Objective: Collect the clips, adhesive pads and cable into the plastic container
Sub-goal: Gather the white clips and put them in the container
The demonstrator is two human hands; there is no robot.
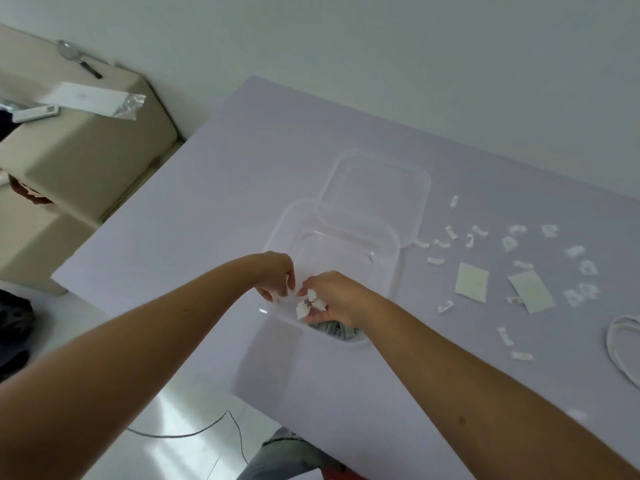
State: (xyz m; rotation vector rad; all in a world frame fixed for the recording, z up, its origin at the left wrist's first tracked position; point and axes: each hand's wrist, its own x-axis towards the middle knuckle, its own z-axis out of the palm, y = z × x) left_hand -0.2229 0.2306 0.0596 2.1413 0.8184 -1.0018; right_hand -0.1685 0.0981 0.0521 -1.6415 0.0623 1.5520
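The cable (612, 344) — apparently coiled — runs off the right edge.

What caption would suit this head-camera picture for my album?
Right hand holds white clips over the clear container; loose clips, two adhesive pads and a cable wait on the table.

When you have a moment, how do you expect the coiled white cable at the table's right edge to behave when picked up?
The cable looks thin and lies in loose loops, so it is probably floppy and light. No tie is visible, so the loops may sag or spread when lifted. Part is out of frame.
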